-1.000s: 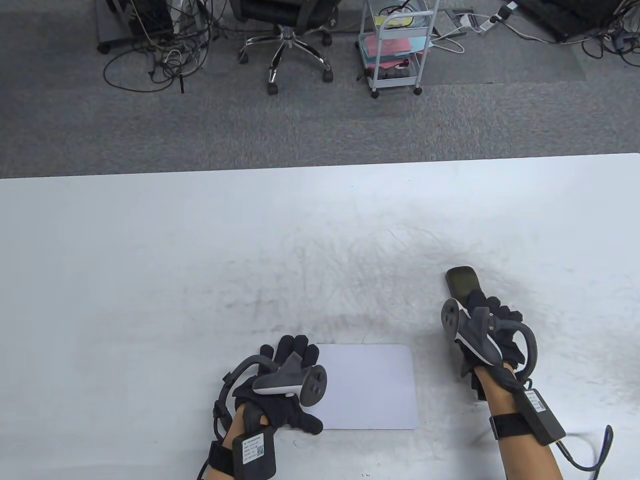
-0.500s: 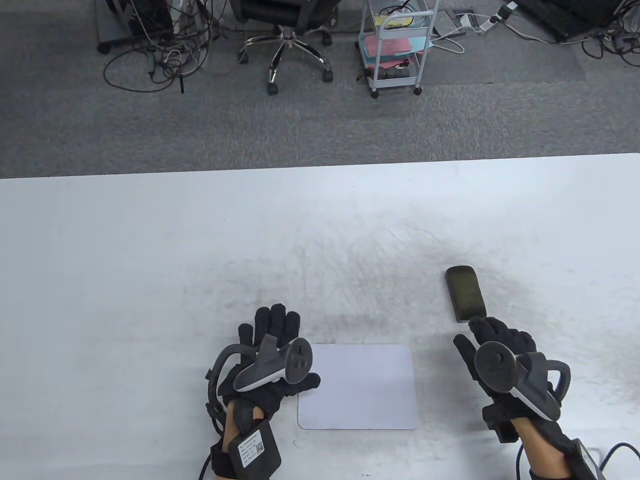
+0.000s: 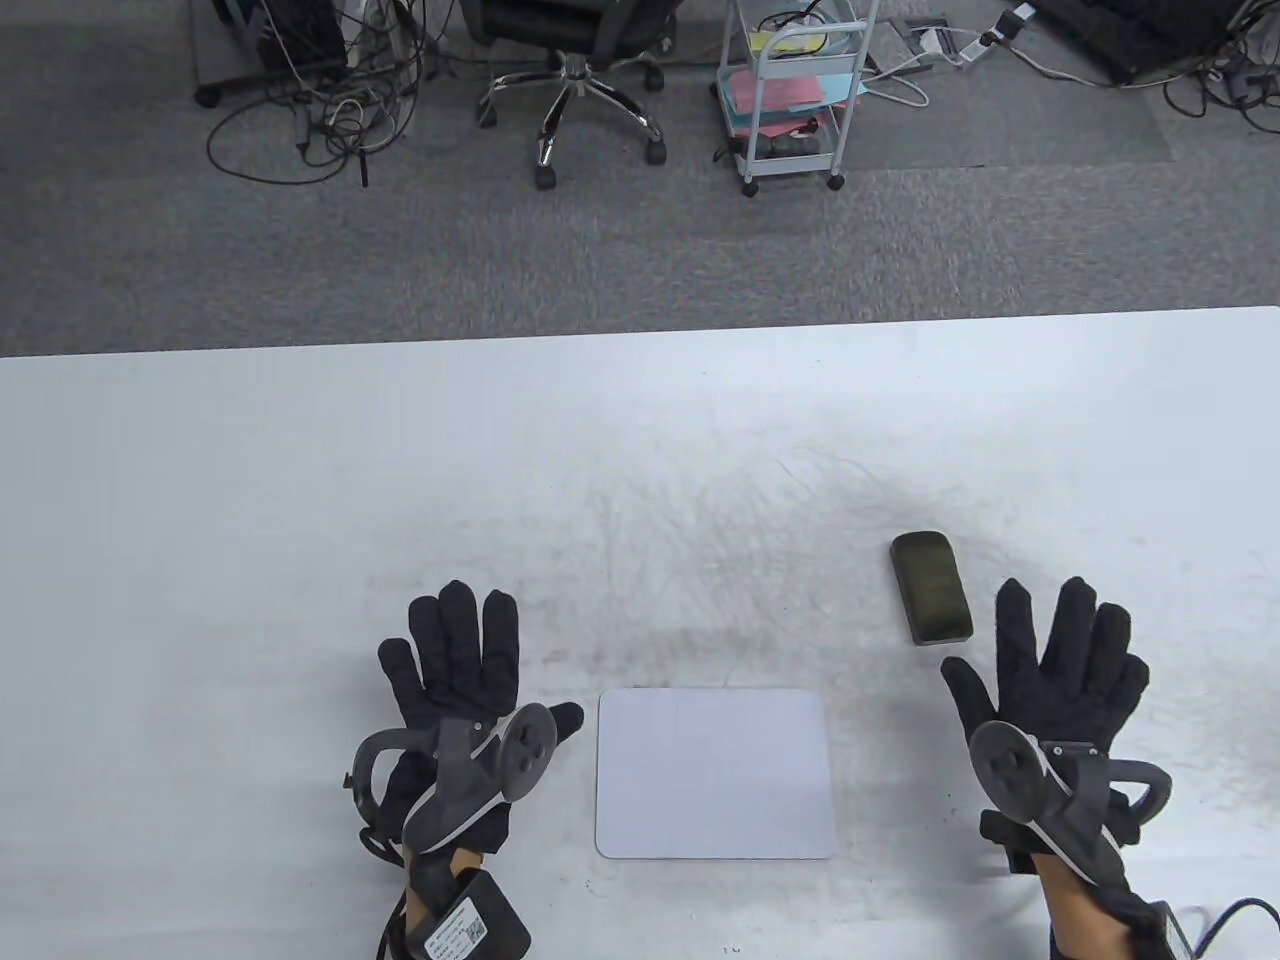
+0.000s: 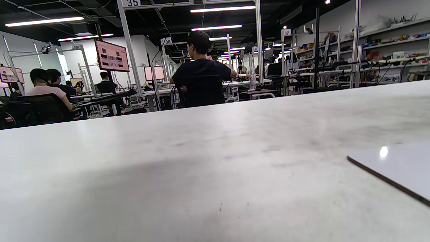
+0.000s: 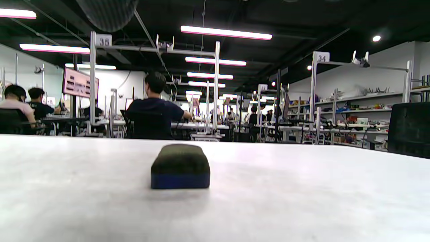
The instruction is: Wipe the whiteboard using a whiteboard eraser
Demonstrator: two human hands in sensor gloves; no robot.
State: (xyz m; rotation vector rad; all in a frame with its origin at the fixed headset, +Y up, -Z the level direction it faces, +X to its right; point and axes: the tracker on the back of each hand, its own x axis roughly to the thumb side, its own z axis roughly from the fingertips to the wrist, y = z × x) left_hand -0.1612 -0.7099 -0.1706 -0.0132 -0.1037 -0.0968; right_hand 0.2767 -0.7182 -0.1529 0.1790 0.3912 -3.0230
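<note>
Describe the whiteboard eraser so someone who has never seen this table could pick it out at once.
Start at the white table and find the small blank whiteboard lying flat near its front edge. Beyond the board's far right corner, just ahead of the open right hand, lies the whiteboard eraser, untouched. It is the only dark block there: rounded, olive-black on top, with a blue band along its base.

Bare table (image 3: 300, 480) stretches left and far of the whiteboard (image 3: 716, 773), which lies flat between the spread left hand (image 3: 455, 690) and right hand (image 3: 1055, 680); the eraser (image 3: 931, 586) sits just far-left of the right hand, a low obstacle
</note>
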